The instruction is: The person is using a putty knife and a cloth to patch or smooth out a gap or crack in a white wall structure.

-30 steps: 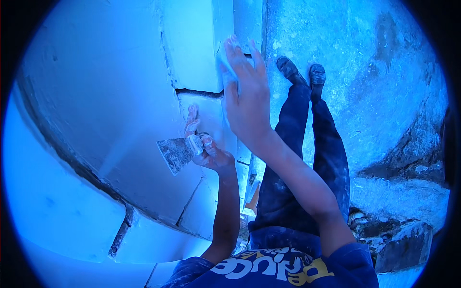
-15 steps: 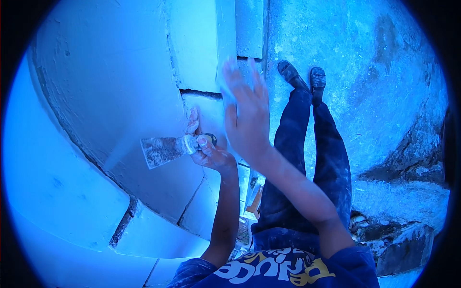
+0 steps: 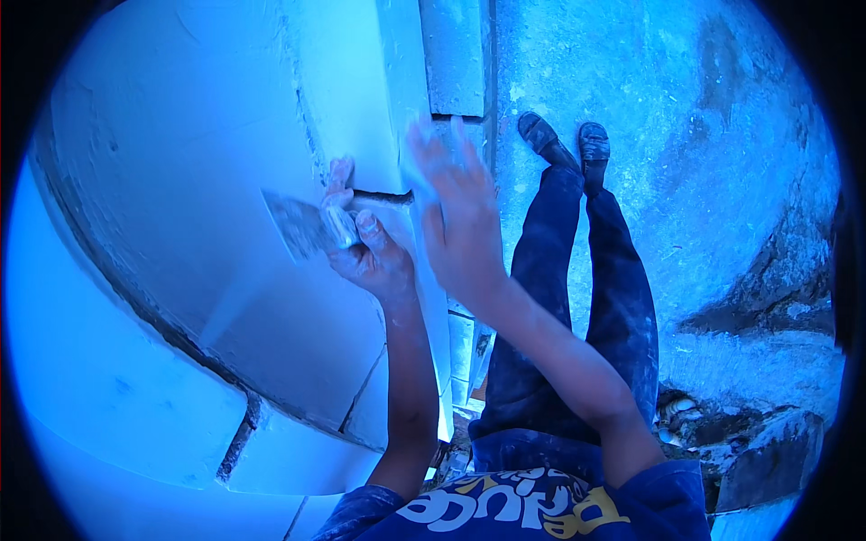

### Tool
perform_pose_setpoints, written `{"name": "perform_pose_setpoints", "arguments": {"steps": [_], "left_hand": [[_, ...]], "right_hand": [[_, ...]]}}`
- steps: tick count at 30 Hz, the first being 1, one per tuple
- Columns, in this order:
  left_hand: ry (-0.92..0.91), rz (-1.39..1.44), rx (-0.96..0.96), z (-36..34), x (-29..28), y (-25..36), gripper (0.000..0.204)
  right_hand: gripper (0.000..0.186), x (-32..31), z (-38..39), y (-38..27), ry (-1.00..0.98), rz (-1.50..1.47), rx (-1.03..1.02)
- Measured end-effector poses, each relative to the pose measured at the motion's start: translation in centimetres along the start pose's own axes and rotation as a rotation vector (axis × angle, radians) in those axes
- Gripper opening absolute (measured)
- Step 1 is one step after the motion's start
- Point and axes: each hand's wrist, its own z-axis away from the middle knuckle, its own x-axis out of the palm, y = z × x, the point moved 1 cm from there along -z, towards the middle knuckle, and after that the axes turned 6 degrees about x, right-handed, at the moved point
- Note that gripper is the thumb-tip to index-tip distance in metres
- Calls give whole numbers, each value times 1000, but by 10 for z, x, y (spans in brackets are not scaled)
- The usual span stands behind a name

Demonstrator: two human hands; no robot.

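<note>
My left hand is closed round the handle of a putty knife, its thumb along the grip. The knife's wide flat blade is dusty, blurred by motion, and points left over the smooth pale wall. I cannot tell whether the blade touches that surface. My right hand is raised beside the wall's edge, its palm flat and its fingers stretched out and slightly smeared. Nothing shows in it. Just left of the right hand, a dark gap breaks the pale surface.
A long dark groove curves along the left of the wall, with a short dark joint below it. On the right lies a stained rough floor under my sandals. Broken rubble and a dark slab lie at the lower right.
My left hand has moved up and slightly left with the putty knife, and the blade has tilted. The right hand has shifted only a little, its fingers still stretched.
</note>
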Motion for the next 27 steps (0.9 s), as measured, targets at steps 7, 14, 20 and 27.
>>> {"name": "perform_pose_setpoints", "arguments": {"steps": [7, 14, 20, 27], "left_hand": [[0, -66, -78, -1, 0, 8, 37], [4, -71, 24, -2, -2, 7, 37], [41, -160, -63, 6, -6, 3, 38], [58, -140, -83, 9, -7, 0, 38]], "right_hand": [[70, 0, -21, 8, -5, -109, -55], [70, 3, -15, 5, -9, 58, -32], [67, 6, 16, 10, -22, -14, -2], [72, 6, -28, 13, 28, -75, -81]]}}
